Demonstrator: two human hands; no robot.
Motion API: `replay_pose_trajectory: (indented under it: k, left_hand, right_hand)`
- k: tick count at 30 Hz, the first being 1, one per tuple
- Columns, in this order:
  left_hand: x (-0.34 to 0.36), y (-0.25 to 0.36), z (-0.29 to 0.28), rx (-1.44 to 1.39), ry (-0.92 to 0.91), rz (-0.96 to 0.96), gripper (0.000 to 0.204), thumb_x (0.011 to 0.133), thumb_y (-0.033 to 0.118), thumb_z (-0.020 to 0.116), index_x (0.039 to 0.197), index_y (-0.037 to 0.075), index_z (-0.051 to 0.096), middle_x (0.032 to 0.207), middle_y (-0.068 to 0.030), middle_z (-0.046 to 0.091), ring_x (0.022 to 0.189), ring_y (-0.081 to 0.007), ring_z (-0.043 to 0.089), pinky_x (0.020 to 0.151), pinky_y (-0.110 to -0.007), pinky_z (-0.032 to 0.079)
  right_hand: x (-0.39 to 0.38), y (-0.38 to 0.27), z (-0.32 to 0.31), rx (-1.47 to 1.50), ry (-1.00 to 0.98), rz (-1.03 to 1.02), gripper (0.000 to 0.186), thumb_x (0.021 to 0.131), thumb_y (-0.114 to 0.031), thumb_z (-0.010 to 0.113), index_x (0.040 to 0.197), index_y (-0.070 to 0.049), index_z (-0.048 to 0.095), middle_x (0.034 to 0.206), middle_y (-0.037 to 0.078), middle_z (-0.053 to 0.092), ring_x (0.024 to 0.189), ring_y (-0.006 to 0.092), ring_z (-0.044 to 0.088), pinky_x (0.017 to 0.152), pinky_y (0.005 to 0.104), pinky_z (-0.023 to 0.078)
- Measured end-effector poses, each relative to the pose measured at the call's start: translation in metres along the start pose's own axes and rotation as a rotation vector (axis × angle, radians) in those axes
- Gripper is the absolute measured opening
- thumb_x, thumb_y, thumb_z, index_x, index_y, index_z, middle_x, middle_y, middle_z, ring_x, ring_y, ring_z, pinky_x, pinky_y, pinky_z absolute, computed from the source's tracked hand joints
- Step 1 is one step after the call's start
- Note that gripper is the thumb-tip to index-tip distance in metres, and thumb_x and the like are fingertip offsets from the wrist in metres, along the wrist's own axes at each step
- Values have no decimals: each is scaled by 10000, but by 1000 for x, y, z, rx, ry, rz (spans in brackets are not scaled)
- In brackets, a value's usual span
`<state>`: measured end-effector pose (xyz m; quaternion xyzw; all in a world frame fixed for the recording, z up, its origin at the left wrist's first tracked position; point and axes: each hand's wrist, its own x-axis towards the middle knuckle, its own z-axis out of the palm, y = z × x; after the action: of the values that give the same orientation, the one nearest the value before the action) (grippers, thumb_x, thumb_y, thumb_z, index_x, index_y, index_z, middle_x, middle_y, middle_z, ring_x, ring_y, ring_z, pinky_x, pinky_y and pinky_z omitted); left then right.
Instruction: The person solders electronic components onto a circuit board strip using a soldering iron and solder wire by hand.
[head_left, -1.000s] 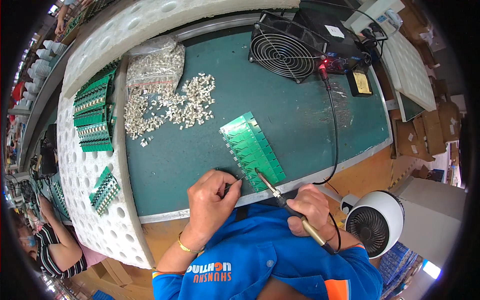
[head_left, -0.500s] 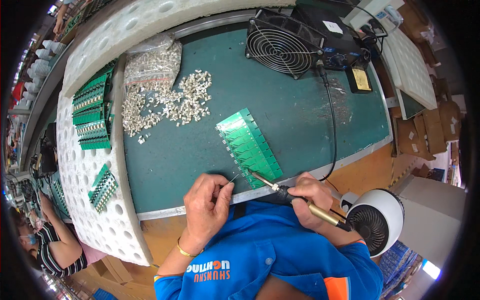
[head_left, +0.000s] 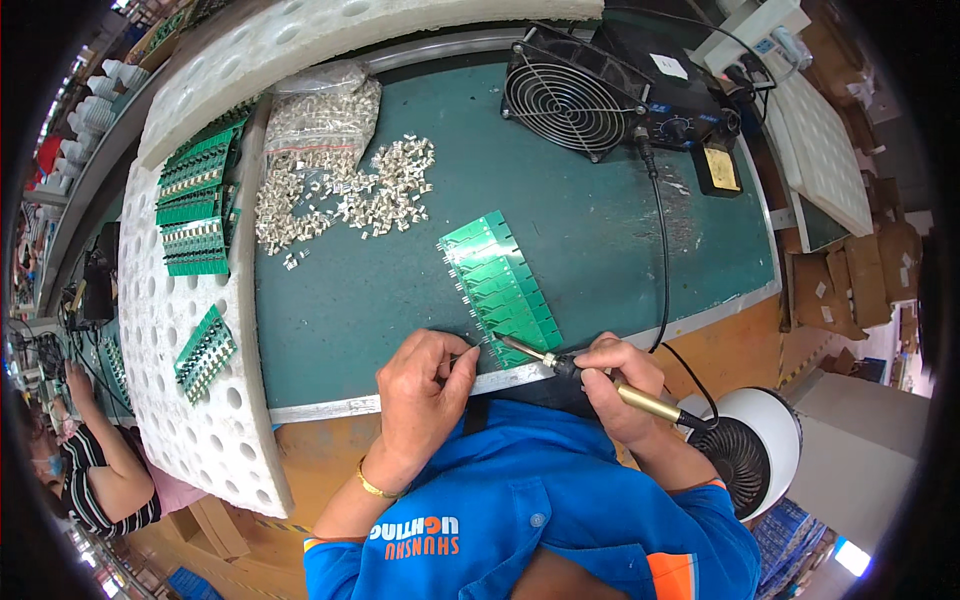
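A green circuit board panel (head_left: 500,290) lies on the green bench top, its near end close to the bench's front edge. My right hand (head_left: 622,385) is closed round a soldering iron (head_left: 645,402). The iron's tip reaches the board's left side near its near end. At the board's lower left corner, my left hand (head_left: 425,385) pinches a thin solder wire (head_left: 484,346) between thumb and forefinger. The wire points toward the iron's tip; whether they touch is too small to tell. Small pins stick out along the board's left edge.
Small white connectors (head_left: 385,190) lie heaped beside a clear bag (head_left: 325,110) of more. Several boards (head_left: 195,245) rest on a white foam tray (head_left: 150,310) at left. A black fan (head_left: 570,95), soldering station (head_left: 680,125) and sponge holder (head_left: 718,170) stand far right, with the iron's cord (head_left: 662,240) trailing nearby.
The iron's tip and my left hand have shifted slightly along the board. The view has also moved a little. Both hands keep their hold.
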<state>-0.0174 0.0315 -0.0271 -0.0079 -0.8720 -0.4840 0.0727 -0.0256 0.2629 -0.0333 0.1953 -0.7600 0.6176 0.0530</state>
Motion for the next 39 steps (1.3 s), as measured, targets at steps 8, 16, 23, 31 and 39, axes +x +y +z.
replay_pose_trajectory:
  k: [8, 16, 23, 31, 39]
  left_hand:
    - [1, 1, 2, 17, 10, 7, 111, 764, 4, 739, 766, 20, 629, 624, -51, 492, 527, -143, 441, 492, -295, 373]
    - [1, 3, 3, 17, 12, -9, 111, 754, 9, 741, 750, 20, 631, 614, -52, 489, 517, -138, 431, 485, -296, 366]
    - [3, 2, 4, 36, 11, 5, 110, 754, 8, 740, 740, 18, 632, 616, -49, 500, 515, -134, 429, 483, -296, 362]
    - [5, 7, 0, 43, 3, -46, 109, 747, 7, 733, 728, 25, 627, 632, -86, 560, 507, -187, 498, 477, -325, 401]
    - [6, 5, 4, 26, 0, -24, 101, 752, 12, 735, 736, 18, 635, 593, -50, 481, 510, -141, 432, 481, -303, 360]
  right_hand:
    - [3, -1, 1, -23, 3, -3, 120, 788, 0, 696, 885, -7, 625, 665, 89, 610, 567, 204, 561, 561, 319, 446]
    - [4, -2, 2, -56, 11, -23, 126, 776, -11, 705, 878, -12, 632, 663, 95, 607, 567, 215, 558, 549, 316, 443]
    - [7, -4, 2, -97, 5, -51, 130, 755, -13, 716, 863, -7, 644, 655, 92, 603, 553, 225, 554, 534, 324, 442]
    - [9, -5, 4, -130, 18, -147, 165, 693, 14, 725, 841, -1, 654, 678, 94, 627, 545, 237, 561, 529, 333, 440]
    - [10, -6, 4, -129, 11, -158, 173, 681, 24, 721, 837, 4, 649, 679, 96, 636, 542, 232, 568, 544, 338, 445]
